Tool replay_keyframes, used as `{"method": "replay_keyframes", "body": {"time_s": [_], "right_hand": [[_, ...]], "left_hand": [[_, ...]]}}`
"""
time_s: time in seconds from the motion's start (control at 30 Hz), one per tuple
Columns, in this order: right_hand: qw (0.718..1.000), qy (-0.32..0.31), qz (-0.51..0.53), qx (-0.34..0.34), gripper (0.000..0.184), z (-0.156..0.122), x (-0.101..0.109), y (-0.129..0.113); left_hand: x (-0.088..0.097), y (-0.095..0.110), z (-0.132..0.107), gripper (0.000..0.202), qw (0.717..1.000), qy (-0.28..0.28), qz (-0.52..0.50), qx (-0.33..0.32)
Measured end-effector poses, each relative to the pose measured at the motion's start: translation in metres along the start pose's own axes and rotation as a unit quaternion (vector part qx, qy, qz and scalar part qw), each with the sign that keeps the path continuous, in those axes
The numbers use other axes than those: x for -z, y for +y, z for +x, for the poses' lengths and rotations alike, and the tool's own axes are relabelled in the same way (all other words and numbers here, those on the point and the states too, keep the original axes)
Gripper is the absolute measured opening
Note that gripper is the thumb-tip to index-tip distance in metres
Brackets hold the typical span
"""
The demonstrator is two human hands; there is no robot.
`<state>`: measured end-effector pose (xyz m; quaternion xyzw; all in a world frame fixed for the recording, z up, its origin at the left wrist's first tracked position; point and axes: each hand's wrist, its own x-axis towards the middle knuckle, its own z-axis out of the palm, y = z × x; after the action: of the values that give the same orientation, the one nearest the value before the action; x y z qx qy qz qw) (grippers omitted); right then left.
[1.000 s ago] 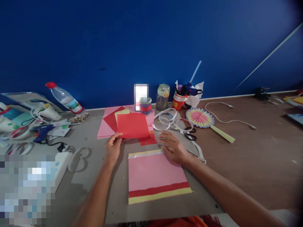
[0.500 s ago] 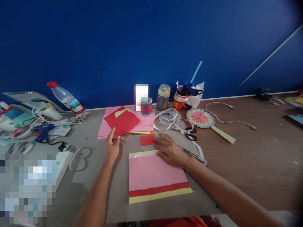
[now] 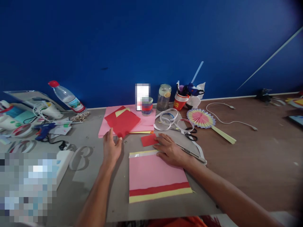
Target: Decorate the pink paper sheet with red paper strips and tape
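Observation:
My left hand [image 3: 112,147] is open, fingers apart, at the near left corner of the larger red paper [image 3: 125,124]; nothing shows in its grasp. That paper lies on pink sheets [image 3: 104,127], with a yellow scrap [image 3: 122,112] on top. Palm down, my right hand [image 3: 170,150] has its fingers outstretched, their tips at the edge of a small red paper [image 3: 148,140]. Just below lies a pink sheet with red and yellow bands [image 3: 156,173], its top right corner under my right hand. A grey utility knife [image 3: 193,154] rests beside that hand.
Rolls of tape [image 3: 165,119] and black-handled scissors [image 3: 191,135] lie beyond my right hand. A paper fan [image 3: 201,118] is farther right. At the back stand a glass jar [image 3: 163,97] and a red cup [image 3: 180,101]. A glue gun [image 3: 44,130] lies at left.
My left hand has opened wider, its thumb and fingers spreading apart beside the red paper. My right hand stays in place on the papers.

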<state>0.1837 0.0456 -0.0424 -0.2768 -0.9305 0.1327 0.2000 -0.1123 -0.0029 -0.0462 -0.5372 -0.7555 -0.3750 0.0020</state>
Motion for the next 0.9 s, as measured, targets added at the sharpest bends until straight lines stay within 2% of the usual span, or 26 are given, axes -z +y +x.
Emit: {"method": "replay_keyframes", "body": {"time_s": [0.23,0.4,0.47,0.53,0.6,0.67,0.8,0.9], "right_hand": [[1.0,-0.016,-0.002,-0.01,0.036,0.003,-0.002,-0.003],[0.998,0.054,0.03,0.004,0.035,0.003,0.001,-0.002],[0.996,0.077,0.038,0.024,0.032,0.003,0.004,-0.003],[0.994,0.088,0.04,0.045,0.029,0.002,0.006,-0.005],[0.993,0.096,0.038,0.061,0.026,0.001,0.008,-0.008],[0.991,0.108,0.035,0.072,0.024,0.001,0.009,-0.011],[0.989,0.11,0.028,0.091,0.023,0.002,0.011,-0.016],[0.989,0.103,0.028,0.098,0.024,0.002,0.011,-0.019]], "left_hand": [[-0.003,0.006,-0.003,0.047,0.999,0.019,0.013,-0.045],[0.003,0.027,-0.013,0.036,0.989,0.043,-0.032,-0.135],[0.004,0.036,-0.021,0.035,0.979,0.012,-0.062,-0.194],[0.004,0.044,-0.029,0.038,0.965,-0.045,-0.077,-0.246],[0.002,0.051,-0.036,0.042,0.948,-0.108,-0.063,-0.293],[0.0,0.056,-0.04,0.046,0.93,-0.147,-0.038,-0.334],[-0.001,0.058,-0.04,0.048,0.91,-0.139,-0.017,-0.39],[-0.001,0.058,-0.039,0.039,0.907,-0.135,-0.034,-0.398]]}}
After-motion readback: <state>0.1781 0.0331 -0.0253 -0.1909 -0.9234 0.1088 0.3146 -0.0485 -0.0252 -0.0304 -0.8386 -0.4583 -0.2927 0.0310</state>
